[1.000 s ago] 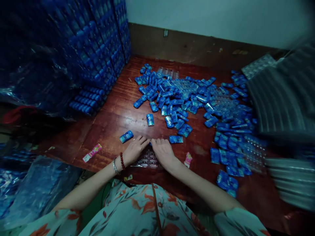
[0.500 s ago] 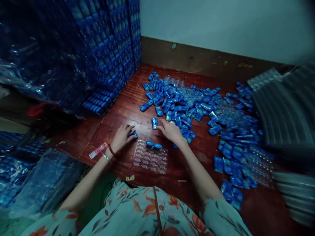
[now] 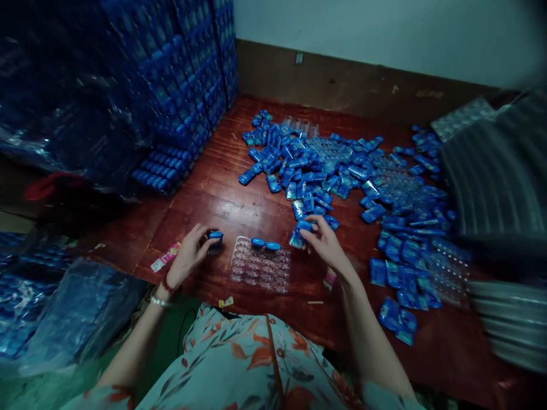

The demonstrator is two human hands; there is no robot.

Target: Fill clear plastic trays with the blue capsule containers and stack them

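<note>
My left hand (image 3: pixel 191 250) is closed, thumb and fingers pinching a small blue pack (image 3: pixel 216 236) just above the table, left of a clear plastic blister tray (image 3: pixel 260 270). Two blue packs (image 3: pixel 265 244) stand on edge in the tray's far row; its other moulded pockets show through bare. On the tray's right, my right hand (image 3: pixel 325 242) grips another blue pack (image 3: pixel 305 226) between thumb and fingers. Beside and beneath that one lies a further blue pack (image 3: pixel 296 238), partly covered by the fingers.
A loose heap of blue packs (image 3: pixel 299 165) spreads over the reddish wooden table (image 3: pixel 213 205), mixed with clear trays. Filled trays form a tall stack (image 3: pixel 192 85) at the back left. Stacked empty trays (image 3: pixel 491 176) stand on the right. A pink wrapper (image 3: pixel 166 257) lies left.
My left hand has moved left, away from the tray, with its blue pack. My right hand has come nearer and to the right, now with a blue pack in its fingers.
</note>
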